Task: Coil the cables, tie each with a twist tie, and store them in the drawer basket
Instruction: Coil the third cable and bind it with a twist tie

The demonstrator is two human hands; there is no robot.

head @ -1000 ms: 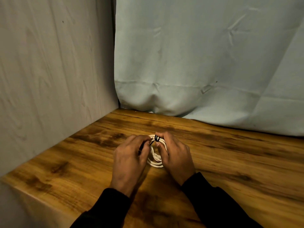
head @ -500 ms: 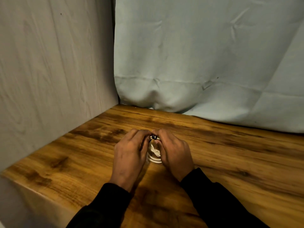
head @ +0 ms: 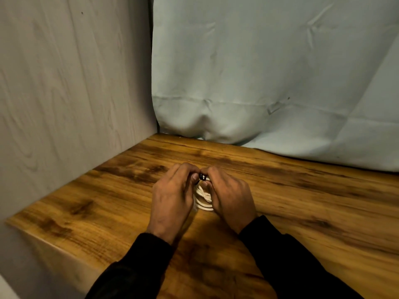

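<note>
A coiled white cable rests on the wooden table between my two hands. A black twist tie wraps the far side of the coil. My left hand covers the coil's left side, its fingertips pinching the tie. My right hand covers the right side, with thumb and forefinger on the same tie. Most of the coil is hidden under my fingers. No drawer basket is in view.
A grey wood-grain panel walls off the left side. A pale blue curtain hangs behind the table's far edge. The table's near-left corner drops off at the lower left.
Both hands have closed in over the coil, hiding more of it. The fingertips have come together on the black tie at the coil's far side.
</note>
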